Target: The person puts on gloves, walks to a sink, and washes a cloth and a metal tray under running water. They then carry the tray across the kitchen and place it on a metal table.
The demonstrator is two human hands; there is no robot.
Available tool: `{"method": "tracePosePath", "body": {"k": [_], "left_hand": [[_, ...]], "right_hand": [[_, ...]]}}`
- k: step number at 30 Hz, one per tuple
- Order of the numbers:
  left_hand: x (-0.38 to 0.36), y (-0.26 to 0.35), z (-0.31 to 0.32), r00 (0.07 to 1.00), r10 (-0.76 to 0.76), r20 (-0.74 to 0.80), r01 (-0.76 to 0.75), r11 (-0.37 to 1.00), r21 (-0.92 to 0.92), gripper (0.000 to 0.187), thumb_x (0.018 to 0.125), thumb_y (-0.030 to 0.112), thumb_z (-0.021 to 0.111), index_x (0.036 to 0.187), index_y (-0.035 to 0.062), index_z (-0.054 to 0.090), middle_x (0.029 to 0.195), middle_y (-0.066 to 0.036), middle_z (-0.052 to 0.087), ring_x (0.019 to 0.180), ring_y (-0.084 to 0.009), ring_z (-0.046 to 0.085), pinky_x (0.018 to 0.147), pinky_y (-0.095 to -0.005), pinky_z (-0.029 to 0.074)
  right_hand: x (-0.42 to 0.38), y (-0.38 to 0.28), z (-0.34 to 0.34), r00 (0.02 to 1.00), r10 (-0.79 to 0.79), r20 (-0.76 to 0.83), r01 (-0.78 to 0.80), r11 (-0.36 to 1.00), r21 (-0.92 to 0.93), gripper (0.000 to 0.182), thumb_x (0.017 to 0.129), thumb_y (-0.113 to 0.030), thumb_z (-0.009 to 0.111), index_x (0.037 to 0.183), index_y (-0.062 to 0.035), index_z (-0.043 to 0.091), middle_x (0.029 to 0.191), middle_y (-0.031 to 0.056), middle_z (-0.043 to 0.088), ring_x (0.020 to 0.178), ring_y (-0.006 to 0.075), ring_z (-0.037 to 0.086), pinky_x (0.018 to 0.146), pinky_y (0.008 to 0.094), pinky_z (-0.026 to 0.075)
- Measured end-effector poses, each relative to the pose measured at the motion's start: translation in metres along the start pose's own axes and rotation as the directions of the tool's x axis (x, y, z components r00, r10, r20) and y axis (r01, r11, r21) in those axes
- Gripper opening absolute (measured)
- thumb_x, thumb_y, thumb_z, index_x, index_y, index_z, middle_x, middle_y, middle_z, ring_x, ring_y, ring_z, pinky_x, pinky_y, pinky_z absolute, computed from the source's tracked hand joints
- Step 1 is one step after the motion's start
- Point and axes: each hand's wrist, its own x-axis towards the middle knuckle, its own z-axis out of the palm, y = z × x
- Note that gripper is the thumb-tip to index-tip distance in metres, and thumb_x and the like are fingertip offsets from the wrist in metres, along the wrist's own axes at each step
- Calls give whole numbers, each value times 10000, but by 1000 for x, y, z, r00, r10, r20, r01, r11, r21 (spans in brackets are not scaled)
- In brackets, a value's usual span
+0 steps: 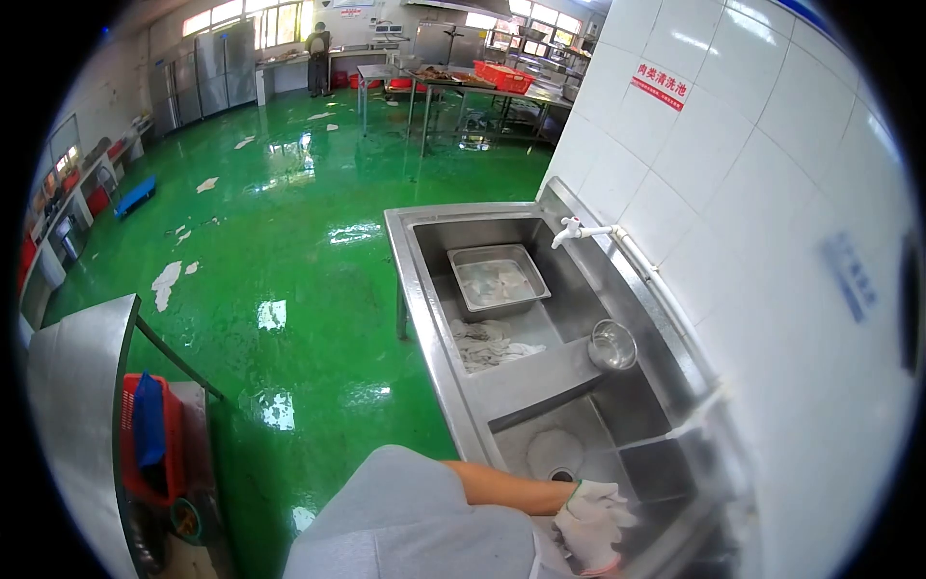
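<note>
Near the bottom edge, a grey-sleeved left arm reaches over a steel sink (463, 400), its left hand (590, 516) covered by crumpled white fabric (582, 540), seemingly a glove, soft and wrinkled, with a green-edged cuff. It is beside the near basin's drain (562, 475). Orange-red edging shows lower down; the right hand cannot be made out there. The fabric hides the fingers, so whether they are spread, together or pinching is unclear. Beyond, a clear round bowl (613, 345) sits on the divider; the far basin holds pale, rumpled cloth (494, 345) and a rectangular metal pan (497, 278). Farther off, wet, glossy green floor (318, 241).
</note>
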Motion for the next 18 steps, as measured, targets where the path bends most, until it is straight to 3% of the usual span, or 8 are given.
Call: {"method": "tracePosePath", "body": {"k": [2,3,5,10,12,14,17,18], "left_hand": [[-9,-2,-24,999,-45,-21,44,998,-53,342,926,327,529,1147,67,552,1068,-147,602,995,-361,546,829,-523,466],[-16,6,-30,943,-288,-164,250,943,-219,333,936,307,513,1153,56,533,1050,-138,591,991,-347,540,826,-514,470],[-13,19,-28,861,-465,-206,344,831,-437,331,957,298,499,1175,49,513,1042,-136,588,987,-334,548,833,-499,478],[19,24,24,990,-121,-67,69,850,-522,393,1007,371,504,1249,61,521,1103,-169,625,985,-335,606,874,-464,492],[24,37,46,980,-95,-173,52,970,-237,477,1003,445,499,1261,46,539,1142,-154,633,989,-309,606,874,-444,488],[36,59,68,902,-273,-334,236,961,-148,609,972,543,499,1297,30,533,1203,-136,625,1022,-289,597,896,-433,477],[58,89,101,650,-632,-422,453,768,-453,652,932,530,517,1318,5,516,1131,-111,579,971,-268,573,899,-414,479],[61,94,113,634,-639,-437,439,762,-476,538,940,413,529,1273,-9,537,981,-98,554,859,-252,560,853,-393,495]], "right_hand": [[-1,-4,8,973,232,0,-224,941,253,92,760,-127,662,745,-36,667,700,113,654,630,256,631,597,356,509],[-1,-6,11,955,298,-1,-283,908,308,95,757,-132,669,750,-37,672,704,112,656,632,256,629,600,355,508],[3,-8,9,963,257,-78,-240,954,179,112,757,-148,677,762,-36,679,717,109,661,639,255,627,605,355,507],[-3,-1,13,903,409,-131,-360,887,287,154,764,-190,681,768,-37,691,721,101,662,630,267,626,599,359,504],[-3,1,10,929,342,-141,-299,919,258,161,770,-196,680,760,-35,692,720,93,661,632,257,627,594,353,502],[9,-4,-7,982,61,-177,-49,997,67,157,779,-185,676,750,-31,689,714,83,660,631,229,628,583,339,500],[4,9,-6,977,-210,-29,205,972,-112,142,792,-154,666,742,-22,683,696,78,656,629,171,628,569,316,498],[2,7,-5,998,-48,-46,50,997,60,136,793,-141,659,738,-19,680,684,78,653,614,158,625,557,311,496]]}}
